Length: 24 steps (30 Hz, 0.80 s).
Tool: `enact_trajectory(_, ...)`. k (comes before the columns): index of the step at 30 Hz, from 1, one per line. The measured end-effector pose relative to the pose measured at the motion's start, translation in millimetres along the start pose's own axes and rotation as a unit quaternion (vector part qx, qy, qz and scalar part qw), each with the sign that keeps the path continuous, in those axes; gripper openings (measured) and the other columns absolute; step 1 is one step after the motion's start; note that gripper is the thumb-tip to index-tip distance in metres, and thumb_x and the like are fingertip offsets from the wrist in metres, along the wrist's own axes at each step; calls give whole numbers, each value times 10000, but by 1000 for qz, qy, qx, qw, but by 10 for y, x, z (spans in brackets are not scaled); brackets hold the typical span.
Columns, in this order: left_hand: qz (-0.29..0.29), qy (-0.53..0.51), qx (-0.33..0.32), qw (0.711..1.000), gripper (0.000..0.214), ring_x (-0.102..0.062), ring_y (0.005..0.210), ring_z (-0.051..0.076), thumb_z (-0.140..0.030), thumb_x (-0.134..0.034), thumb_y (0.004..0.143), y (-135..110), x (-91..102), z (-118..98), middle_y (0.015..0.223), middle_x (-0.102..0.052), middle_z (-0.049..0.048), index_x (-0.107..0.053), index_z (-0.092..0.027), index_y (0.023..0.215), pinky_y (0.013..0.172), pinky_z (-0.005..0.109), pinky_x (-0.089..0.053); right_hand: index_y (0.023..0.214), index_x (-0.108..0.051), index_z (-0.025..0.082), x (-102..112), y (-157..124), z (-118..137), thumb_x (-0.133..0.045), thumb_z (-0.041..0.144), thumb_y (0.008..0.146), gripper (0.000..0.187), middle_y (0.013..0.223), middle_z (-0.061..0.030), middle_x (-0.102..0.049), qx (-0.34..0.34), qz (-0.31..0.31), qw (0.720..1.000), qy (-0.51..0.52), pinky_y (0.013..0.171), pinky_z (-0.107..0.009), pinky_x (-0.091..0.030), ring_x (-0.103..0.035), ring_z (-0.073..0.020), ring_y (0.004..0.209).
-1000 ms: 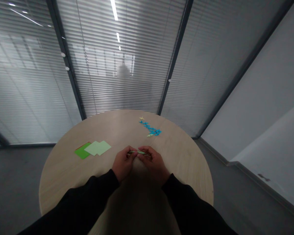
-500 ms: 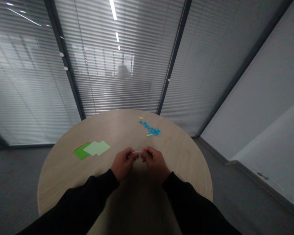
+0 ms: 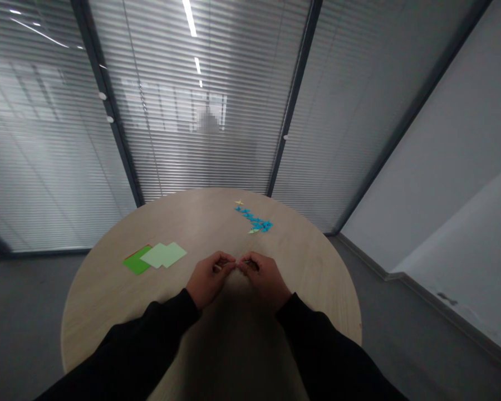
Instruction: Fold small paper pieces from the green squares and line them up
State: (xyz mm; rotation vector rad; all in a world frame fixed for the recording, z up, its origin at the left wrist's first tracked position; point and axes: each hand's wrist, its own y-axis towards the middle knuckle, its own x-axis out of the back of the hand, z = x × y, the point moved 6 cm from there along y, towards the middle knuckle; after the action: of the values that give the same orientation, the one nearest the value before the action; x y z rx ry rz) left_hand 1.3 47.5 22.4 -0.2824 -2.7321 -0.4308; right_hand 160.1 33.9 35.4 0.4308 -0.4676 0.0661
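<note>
My left hand (image 3: 209, 280) and my right hand (image 3: 265, 280) hover close together above the round wooden table (image 3: 96, 312), fingertips almost meeting. A small folded strip of pale paper (image 3: 236, 264) is pinched between them, nearly hidden by my fingers. Farther off, a cluster of small blue folded paper pieces (image 3: 254, 220) lies on the tabletop, with a tiny yellow paper star (image 3: 239, 203) beyond it and a pale green folded piece (image 3: 254, 231) at its near end. Left of my hands lie pale green paper squares (image 3: 163, 255) overlapping a darker green sheet (image 3: 136, 262).
Black sleeves cover both my forearms and reach the table's near edge. Behind the table stand glass partitions (image 3: 200, 139) with slatted blinds, and a blurred shape shows behind them. A white wall (image 3: 404, 167) runs along the right, above a grey floor (image 3: 25, 323).
The green strip between my fingers has shortened in view and is now mostly hidden. My hands have drawn slightly apart and the view has shifted a little.
</note>
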Motion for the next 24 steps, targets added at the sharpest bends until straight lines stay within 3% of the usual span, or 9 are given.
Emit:
enact_trajectory(4,18,-40,16,999,335,-674,759,208,-465,-640,851,15,-20,29,924,-759,89,-703,-172,1002,711,334,-507,1003,-645,216,34,-4,39,-656,331,877,171,841,-25,-721,30,-33,999,11,709,-300,-519,-684,-187,765)
enact_trajectory(8,44,-79,-2,996,343,-695,869,227,-439,-630,867,9,-81,32,1008,-764,112,-701,-171,1069,806,368,-521,976,-665,218,49,-10,79,-609,307,917,120,902,-41,-733,71,-38,996,-32,760,-322,-535,-691,-192,809)
enact_trajectory(11,52,-69,3,996,309,-694,836,223,-437,-632,866,2,-103,54,946,-767,100,-714,-168,993,785,354,-521,1044,-678,215,34,-15,106,-579,292,944,160,967,-57,-734,106,-19,992,-71,797,-335,-527,-683,-197,872)
enact_trajectory(18,-15,31,-3,999,246,-639,670,194,-367,-612,854,-19,-19,-6,771,-739,49,-721,-174,961,630,297,-467,1053,-682,220,-10,-13,105,-584,308,957,162,955,-67,-691,135,3,977,-166,802,-347,-510,-631,-207,878)
enact_trajectory(24,-44,14,15,999,279,-624,615,188,-423,-606,864,-38,-14,4,677,-700,23,-725,-183,946,583,284,-456,1051,-697,264,-21,-54,173,-545,298,989,168,1030,-88,-695,180,-34,948,-261,898,-401,-479,-599,-252,996)
